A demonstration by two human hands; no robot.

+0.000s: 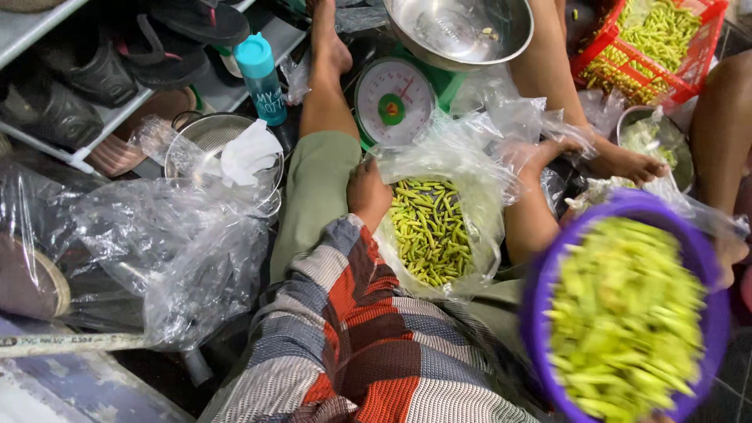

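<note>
Left grip: left hand (366,190) closed on the near-left rim of a clear plastic bag of green chillies (431,231), holding the mouth open; plaid sleeve (352,329) covering the forearm.
Right grip: right hand not visible; cannot tell how the round purple plastic basin heaped with pale green chillies (623,313) is held; basin blurred, raised near right, just right of the bag.
Bag position: middle of the scene, on the lap, between the olive-trousered leg (313,188) on its left and a bare knee on its right; chillies filling its lower part.
Far centre: dial kitchen scale with white face and green body (392,102), carrying a round steel bowl (458,27); just beyond the bag's crumpled top edge.
Far right: red plastic crate of green chillies (654,43); beside it a second person's bare leg and foot (623,160), resting on loose plastic.
Far left: teal plastic bottle (261,78) standing upright next to a grey shelf of dark sandals (117,63).
Left: round wire-mesh sieve (211,145) with a white scrap of plastic in it; crumpled clear plastic sheeting (172,251) spread below it, well apart from the bag.
</note>
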